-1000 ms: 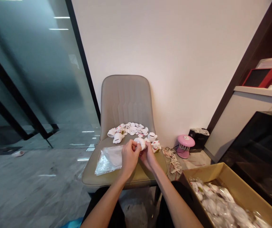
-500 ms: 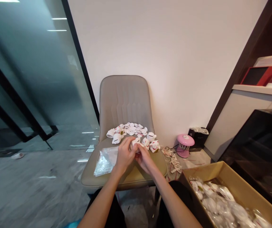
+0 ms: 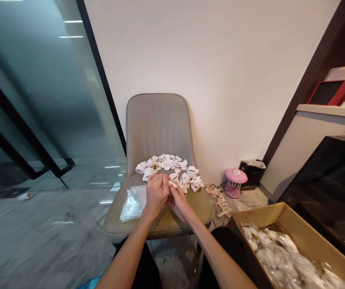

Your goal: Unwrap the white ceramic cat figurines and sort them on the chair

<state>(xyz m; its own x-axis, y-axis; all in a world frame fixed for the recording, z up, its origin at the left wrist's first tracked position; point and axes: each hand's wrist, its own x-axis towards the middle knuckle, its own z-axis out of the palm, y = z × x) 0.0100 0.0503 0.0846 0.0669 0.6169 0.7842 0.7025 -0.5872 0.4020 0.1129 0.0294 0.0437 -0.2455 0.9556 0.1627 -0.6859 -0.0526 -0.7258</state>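
Observation:
Over the beige chair seat (image 3: 190,206), my left hand (image 3: 156,192) and my right hand (image 3: 179,200) meet, fingers curled together around a small white piece (image 3: 172,184) that is mostly hidden. Just beyond the hands stand several small white cat figurines (image 3: 190,180) with red marks. Behind them lies a heap of white round discs (image 3: 169,161). A stack of clear plastic bags (image 3: 134,202) lies on the seat to the left of my left hand.
A cardboard box (image 3: 305,235) full of bagged white items stands on the floor at lower right. A pink mushroom-shaped device (image 3: 235,182), a black box (image 3: 252,172) and scattered paper strips (image 3: 219,198) lie beside the chair. A glass wall is on the left, cabinets on the right.
Both hands have drawn back a little toward me and to the left, staying closed together. The figurine that was between them a second ago now stands on the seat with the others.

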